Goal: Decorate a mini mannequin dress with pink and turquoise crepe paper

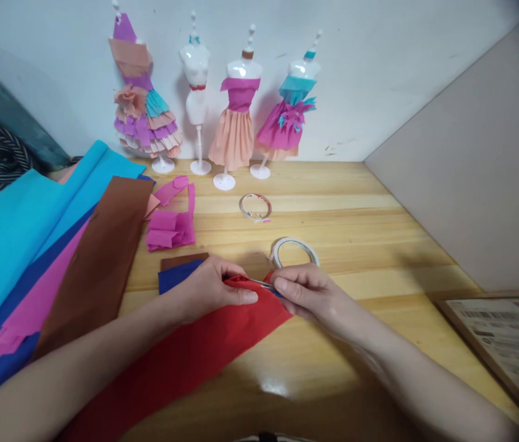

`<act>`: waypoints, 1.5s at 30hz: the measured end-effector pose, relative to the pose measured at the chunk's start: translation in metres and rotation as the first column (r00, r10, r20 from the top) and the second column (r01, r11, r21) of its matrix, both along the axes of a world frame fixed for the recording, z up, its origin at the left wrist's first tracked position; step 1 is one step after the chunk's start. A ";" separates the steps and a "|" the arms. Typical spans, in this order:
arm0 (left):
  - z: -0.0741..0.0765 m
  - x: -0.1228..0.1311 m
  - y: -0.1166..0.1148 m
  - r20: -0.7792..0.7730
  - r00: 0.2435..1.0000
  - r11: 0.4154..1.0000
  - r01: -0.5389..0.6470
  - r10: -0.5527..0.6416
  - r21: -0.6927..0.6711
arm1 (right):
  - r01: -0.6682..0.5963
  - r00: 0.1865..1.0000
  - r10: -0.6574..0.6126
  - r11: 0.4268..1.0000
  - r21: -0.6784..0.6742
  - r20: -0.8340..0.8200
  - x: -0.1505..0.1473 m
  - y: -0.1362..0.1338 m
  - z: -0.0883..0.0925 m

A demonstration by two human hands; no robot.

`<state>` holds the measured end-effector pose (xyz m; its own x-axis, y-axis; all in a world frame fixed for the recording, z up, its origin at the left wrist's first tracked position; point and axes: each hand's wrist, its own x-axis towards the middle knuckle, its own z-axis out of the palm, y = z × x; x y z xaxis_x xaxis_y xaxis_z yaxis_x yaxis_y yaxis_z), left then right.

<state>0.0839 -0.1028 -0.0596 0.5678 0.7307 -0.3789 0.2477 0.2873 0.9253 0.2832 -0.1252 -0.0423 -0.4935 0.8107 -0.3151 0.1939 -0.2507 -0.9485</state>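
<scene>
A long strip of red crepe paper (181, 362) runs from the lower left up to the middle of the table. My left hand (211, 285) is closed on its upper edge, thumb on top. Closed around a small pair of scissors (262, 283) is my right hand (308, 291); the thin metal blades lie at the red paper's edge, pointing toward my left fingers. Most of the handles are hidden by my fingers, with a bit of dark blue showing. Just beyond my right hand lies a roll of white tape (312, 247).
Brown paper (98, 245), light-blue paper (15, 215) and more colours lie at left. Pink scraps (170, 230) and folded blue paper (176, 277) sit nearer. A thin ring (242, 209) lies behind the tape. Several dress forms (195, 67) line the wall. A labelled box (494, 331) stands right.
</scene>
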 end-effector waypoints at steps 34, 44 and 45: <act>-0.004 0.001 0.000 -0.072 0.996 0.998 0.061 -0.060 0.024 | 0.030 0.986 -0.065 0.975 -0.219 -0.155 0.000 0.003 -0.005; -0.004 0.001 0.000 -0.066 0.997 0.998 0.047 -0.043 0.049 | 0.030 0.992 -0.057 0.974 -0.225 -0.115 0.002 0.004 -0.002; -0.004 0.000 0.000 -0.069 0.997 0.998 0.043 -0.040 0.044 | 0.029 0.992 -0.056 0.974 -0.226 -0.112 0.002 0.004 -0.002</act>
<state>0.0844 -0.1026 -0.0638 0.5719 0.7247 -0.3844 0.3211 0.2334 0.9178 0.2856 -0.1214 -0.0440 -0.5042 0.7474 -0.4327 0.0692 -0.4644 -0.8829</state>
